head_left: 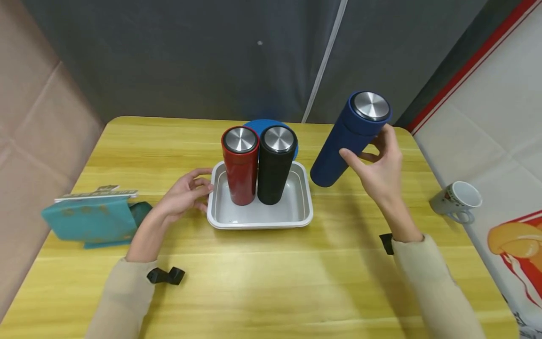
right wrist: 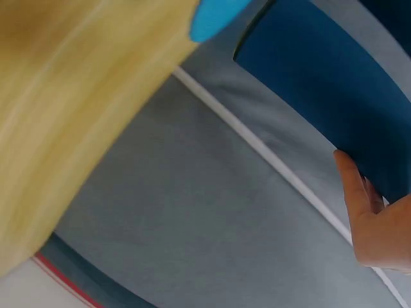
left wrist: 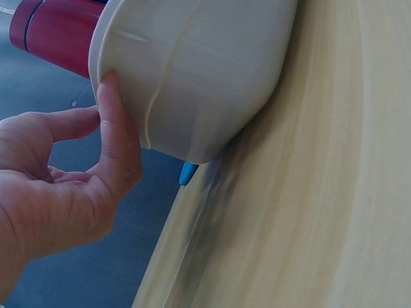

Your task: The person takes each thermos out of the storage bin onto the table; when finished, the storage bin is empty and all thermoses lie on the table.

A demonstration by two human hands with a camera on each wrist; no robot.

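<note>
The right hand (head_left: 381, 165) grips a blue flask (head_left: 349, 136), which tilts over the desk (head_left: 275, 287), right of a pale tray (head_left: 259, 226). The left hand (head_left: 182, 195), fingers loosely bent and apart, touches the tray's left side. Red (head_left: 242, 176) and black (head_left: 274, 176) flasks stand in it. The desk is yellowish, wood-grained; a mug (head_left: 450, 198) sits by its right edge. Behind hangs dark grey sheeting (head_left: 169, 56); a pinkish wall (head_left: 34, 89) rises left, a white, red-banded surface (head_left: 478, 113) right.

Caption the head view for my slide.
Right hand holds a tilted blue flask beside a tray bearing a red flask and a black flask; left hand touches the tray.
</note>
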